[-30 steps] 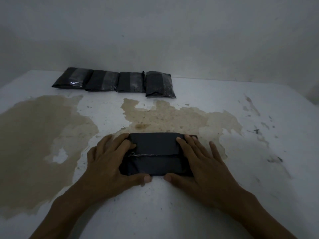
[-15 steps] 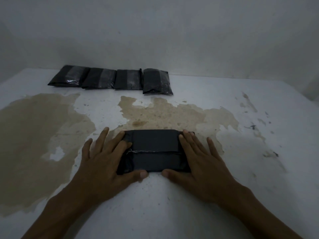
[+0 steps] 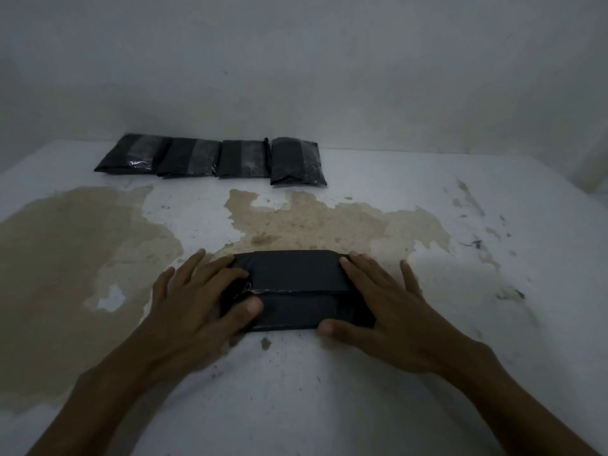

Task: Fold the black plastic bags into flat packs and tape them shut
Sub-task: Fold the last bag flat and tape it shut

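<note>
1. A dim room: a white tabletop fills the lower two thirds of the frame, its paint worn away in big tan patches at the left and centre, with dark scuffs at the right. A plain pale wall closes off the top.
2. One folded black plastic bag lies flat on the table just below the centre of the frame. It forms a wide matte rectangle; an upper flap is folded down over it, and the flap's thin, pale, slightly ragged edge runs across its middle.
3. The left hand rests on the bag's left end, fingers straight and spread, the inner ones lying on the plastic and the outer ones on the table; its thumb presses on the lower left part of the bag.
4. The right hand mirrors it on the right end, fingers straight and fanned out, thumb lying along the bag's lower right edge.
5. Four finished packs sit in a row at the upper left of the frame, close to the wall, touching side by side. Each is black with a glossy band of clear tape across it.
6. No brand, label or writing can be read on any bag.
</note>
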{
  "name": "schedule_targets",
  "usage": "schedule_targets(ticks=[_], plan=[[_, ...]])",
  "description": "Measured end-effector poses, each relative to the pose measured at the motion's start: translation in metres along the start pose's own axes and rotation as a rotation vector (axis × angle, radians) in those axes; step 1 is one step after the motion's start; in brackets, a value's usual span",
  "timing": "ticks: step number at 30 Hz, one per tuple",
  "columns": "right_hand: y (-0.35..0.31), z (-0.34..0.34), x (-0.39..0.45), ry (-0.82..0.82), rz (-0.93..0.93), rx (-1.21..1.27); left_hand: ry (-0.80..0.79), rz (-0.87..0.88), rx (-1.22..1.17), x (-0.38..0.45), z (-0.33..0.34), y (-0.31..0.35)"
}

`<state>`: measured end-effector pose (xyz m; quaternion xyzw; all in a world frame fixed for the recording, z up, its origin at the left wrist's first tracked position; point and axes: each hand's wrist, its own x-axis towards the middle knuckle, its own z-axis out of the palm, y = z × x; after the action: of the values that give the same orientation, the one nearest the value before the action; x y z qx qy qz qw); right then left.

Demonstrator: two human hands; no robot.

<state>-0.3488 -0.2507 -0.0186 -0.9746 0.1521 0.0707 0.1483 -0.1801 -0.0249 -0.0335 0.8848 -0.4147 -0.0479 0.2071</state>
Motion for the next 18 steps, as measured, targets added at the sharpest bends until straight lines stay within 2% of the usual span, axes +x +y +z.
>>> schedule_targets(ticks=[2,4,10,12,15,18], plan=[[0.004,-0.005,-0.001,0.016,-0.021,0.137,0.086,0.011,-0.158,0.005,-0.004,0.001],[0.007,-0.007,0.0,0.067,-0.038,0.185,0.168,0.032,-0.22,0.01,-0.006,0.001],[0.007,-0.006,-0.008,0.31,-0.146,0.132,0.305,0.222,-0.15,0.019,-0.01,0.003],[0.008,-0.002,-0.009,0.34,-0.168,0.097,0.294,0.249,-0.131,0.019,-0.009,0.003],[0.009,0.003,-0.008,0.282,-0.181,0.031,0.216,0.238,-0.073,0.021,-0.006,0.002],[0.009,0.003,-0.008,0.298,-0.208,0.018,0.218,0.215,-0.019,0.025,-0.008,0.003]])
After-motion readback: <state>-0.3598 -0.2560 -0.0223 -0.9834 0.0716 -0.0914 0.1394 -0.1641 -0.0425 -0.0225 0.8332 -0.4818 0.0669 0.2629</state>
